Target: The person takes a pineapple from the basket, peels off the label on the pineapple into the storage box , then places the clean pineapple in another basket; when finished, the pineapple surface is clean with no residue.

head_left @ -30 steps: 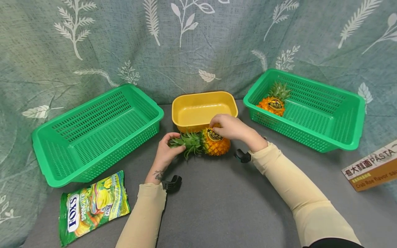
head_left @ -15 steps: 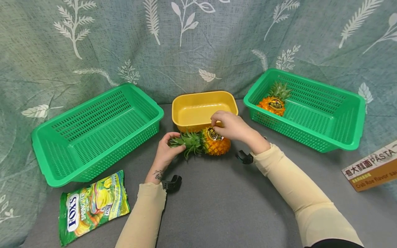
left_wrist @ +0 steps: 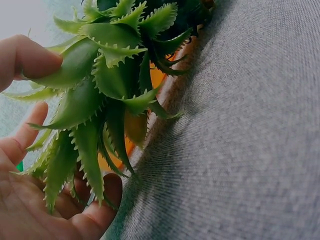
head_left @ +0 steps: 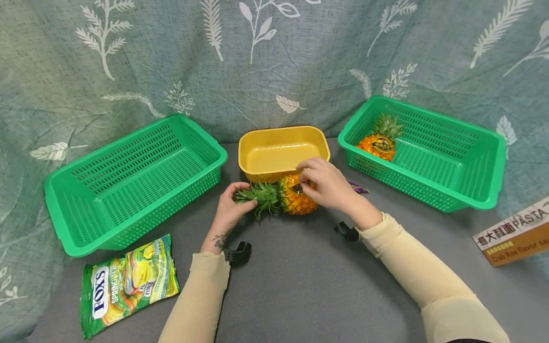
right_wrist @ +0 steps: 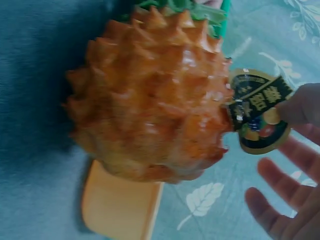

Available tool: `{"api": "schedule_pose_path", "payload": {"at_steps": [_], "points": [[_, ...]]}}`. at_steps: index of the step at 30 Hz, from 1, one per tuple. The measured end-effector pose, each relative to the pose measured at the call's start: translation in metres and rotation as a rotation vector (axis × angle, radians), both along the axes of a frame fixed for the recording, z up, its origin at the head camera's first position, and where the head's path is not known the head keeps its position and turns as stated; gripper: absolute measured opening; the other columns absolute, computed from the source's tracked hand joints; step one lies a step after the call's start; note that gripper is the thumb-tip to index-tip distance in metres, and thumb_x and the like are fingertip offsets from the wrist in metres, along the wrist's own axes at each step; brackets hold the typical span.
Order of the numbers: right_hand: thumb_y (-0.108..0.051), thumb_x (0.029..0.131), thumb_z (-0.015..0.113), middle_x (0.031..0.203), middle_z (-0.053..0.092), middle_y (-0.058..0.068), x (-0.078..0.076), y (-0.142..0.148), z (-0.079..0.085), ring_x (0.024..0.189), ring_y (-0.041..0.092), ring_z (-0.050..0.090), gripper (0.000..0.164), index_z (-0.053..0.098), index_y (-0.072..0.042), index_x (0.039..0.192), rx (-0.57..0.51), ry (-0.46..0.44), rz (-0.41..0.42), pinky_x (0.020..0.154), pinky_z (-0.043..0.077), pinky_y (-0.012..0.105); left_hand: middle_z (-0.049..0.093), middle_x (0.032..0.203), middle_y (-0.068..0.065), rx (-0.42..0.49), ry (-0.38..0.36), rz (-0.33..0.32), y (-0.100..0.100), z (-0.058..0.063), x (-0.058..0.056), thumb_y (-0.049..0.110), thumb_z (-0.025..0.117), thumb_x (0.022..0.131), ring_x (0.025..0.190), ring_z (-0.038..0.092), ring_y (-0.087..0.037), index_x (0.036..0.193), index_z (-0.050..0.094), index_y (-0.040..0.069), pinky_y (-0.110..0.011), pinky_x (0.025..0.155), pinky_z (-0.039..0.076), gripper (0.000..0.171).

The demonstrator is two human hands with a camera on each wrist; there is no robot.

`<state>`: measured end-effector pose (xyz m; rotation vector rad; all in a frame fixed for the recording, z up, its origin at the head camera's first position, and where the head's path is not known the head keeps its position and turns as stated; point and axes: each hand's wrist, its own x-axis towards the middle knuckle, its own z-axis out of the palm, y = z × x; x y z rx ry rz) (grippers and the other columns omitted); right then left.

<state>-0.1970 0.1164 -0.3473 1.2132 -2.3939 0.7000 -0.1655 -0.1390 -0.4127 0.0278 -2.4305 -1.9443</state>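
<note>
A small orange pineapple (head_left: 299, 206) lies on its side on the grey table, its green leafy crown (head_left: 262, 196) to the left. My left hand (head_left: 229, 212) holds the crown, thumb and fingers around the leaves (left_wrist: 85, 105). A black and gold sticker (right_wrist: 260, 117) is partly lifted off the pineapple's skin. Its edge is pinched between the thumb and a finger of my right hand (head_left: 329, 186), while the other fingers stand loose in the right wrist view. In the head view that hand covers much of the sticker.
Behind the pineapple stands a yellow tub (head_left: 241, 159). Green baskets stand left (head_left: 141, 228) and right (head_left: 422, 190); the right one holds another pineapple (head_left: 377, 145). A candy bag (head_left: 130, 286) lies front left, a pasta box (head_left: 514, 233) far right. Something purple (head_left: 359, 188) shows beyond my right hand.
My right hand has shifted rightward and slightly nearer, pulling the sticker up from the pineapple. The purple thing beyond it has come into view. My left hand has stayed on the crown.
</note>
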Motion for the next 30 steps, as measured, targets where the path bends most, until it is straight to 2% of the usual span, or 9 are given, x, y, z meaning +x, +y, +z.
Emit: {"api": "schedule_pose_path", "payload": {"at_steps": [7, 11, 14, 18, 22, 25, 28, 30], "points": [[0.001, 0.077, 0.064, 0.103, 0.064, 0.014, 0.006, 0.008, -0.013, 0.100, 0.029, 0.056, 0.008, 0.063, -0.007, 0.074, -0.148, 0.135, 0.059, 0.087, 0.044, 0.045, 0.048, 0.121, -0.020, 0.018, -0.008, -0.016, -0.002, 0.002, 0.001, -0.002, 0.067, 0.077, 0.110, 0.041, -0.026, 0.118, 0.052, -0.004, -0.036, 0.093, 0.034, 0.044], [0.002, 0.074, 0.066, 0.101, 0.064, 0.015, 0.010, 0.016, -0.020, 0.099, 0.031, 0.056, 0.008, 0.063, -0.006, 0.074, -0.216, 0.185, 0.093, 0.085, 0.044, 0.046, 0.047, 0.121, -0.023, 0.029, -0.017, -0.025, -0.001, 0.013, 0.006, -0.005, 0.066, 0.077, 0.112, 0.041, -0.028, 0.118, 0.050, -0.007, -0.039, 0.096, 0.033, 0.044], [-0.002, 0.078, 0.063, 0.100, 0.064, 0.017, 0.016, 0.023, -0.025, 0.096, 0.032, 0.056, 0.005, 0.063, -0.006, 0.074, -0.249, 0.207, 0.121, 0.083, 0.044, 0.045, 0.046, 0.120, -0.025, 0.019, -0.017, -0.033, 0.002, 0.024, 0.011, -0.006, 0.064, 0.077, 0.112, 0.041, -0.031, 0.117, 0.049, -0.009, -0.041, 0.096, 0.032, 0.043], [-0.010, 0.086, 0.055, 0.096, 0.064, 0.018, 0.022, 0.032, -0.031, 0.093, 0.032, 0.056, 0.017, 0.063, -0.004, 0.073, -0.315, 0.242, 0.141, 0.083, 0.043, 0.042, 0.046, 0.120, -0.025, -0.012, -0.013, -0.039, 0.003, 0.033, 0.017, -0.004, 0.063, 0.078, 0.111, 0.041, -0.032, 0.117, 0.049, -0.010, -0.041, 0.093, 0.034, 0.042], [-0.007, 0.084, 0.056, 0.093, 0.064, 0.021, 0.020, 0.037, -0.035, 0.088, 0.035, 0.056, 0.016, 0.064, 0.001, 0.072, -0.430, 0.290, 0.085, 0.080, 0.043, 0.039, 0.047, 0.120, -0.024, -0.026, -0.014, -0.036, 0.003, 0.036, 0.020, -0.003, 0.063, 0.078, 0.108, 0.042, -0.031, 0.118, 0.049, -0.009, -0.038, 0.089, 0.035, 0.042], [-0.001, 0.080, 0.055, 0.092, 0.064, 0.022, 0.011, 0.038, -0.032, 0.086, 0.037, 0.056, 0.014, 0.067, 0.004, 0.075, -0.495, 0.308, 0.010, 0.077, 0.042, 0.041, 0.048, 0.121, -0.024, -0.025, -0.020, -0.033, 0.003, 0.036, 0.020, -0.004, 0.063, 0.079, 0.105, 0.043, -0.030, 0.118, 0.050, -0.009, -0.033, 0.085, 0.036, 0.042], [0.004, 0.080, 0.052, 0.093, 0.064, 0.021, -0.003, 0.035, -0.025, 0.087, 0.037, 0.056, 0.017, 0.070, 0.005, 0.079, -0.471, 0.308, -0.070, 0.076, 0.042, 0.043, 0.049, 0.120, -0.024, -0.026, -0.018, -0.032, 0.002, 0.036, 0.020, -0.003, 0.063, 0.078, 0.101, 0.043, -0.029, 0.118, 0.050, -0.009, -0.030, 0.079, 0.036, 0.042], [0.007, 0.081, 0.051, 0.094, 0.064, 0.020, -0.014, 0.033, -0.018, 0.088, 0.036, 0.056, 0.020, 0.071, 0.004, 0.082, -0.402, 0.313, -0.123, 0.075, 0.044, 0.044, 0.049, 0.120, -0.023, -0.024, -0.020, -0.030, 0.002, 0.035, 0.020, -0.003, 0.064, 0.078, 0.101, 0.044, -0.028, 0.117, 0.051, -0.008, -0.029, 0.078, 0.037, 0.041]]}}
